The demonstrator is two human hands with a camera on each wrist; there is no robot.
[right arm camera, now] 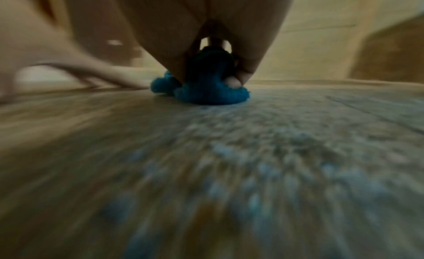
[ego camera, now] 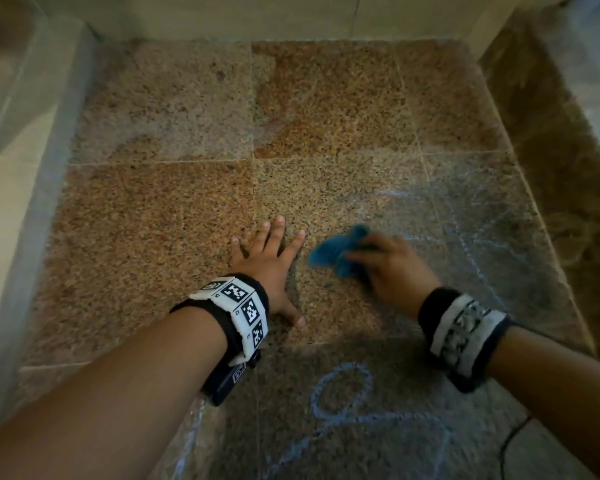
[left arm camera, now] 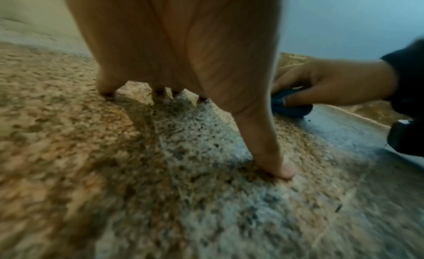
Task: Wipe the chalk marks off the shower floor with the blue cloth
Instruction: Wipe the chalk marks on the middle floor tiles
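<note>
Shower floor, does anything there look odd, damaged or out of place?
Only the chalk marks: a looped scribble near the front edge and faint lines right of the blue cloth, which the right hand grips. The shower floor shows no visible damage.

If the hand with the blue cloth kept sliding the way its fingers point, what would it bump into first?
Probably nothing soon: the right hand points up and left, passing beyond the left hand's fingertips, over bare shower floor toward the back wall.
</note>
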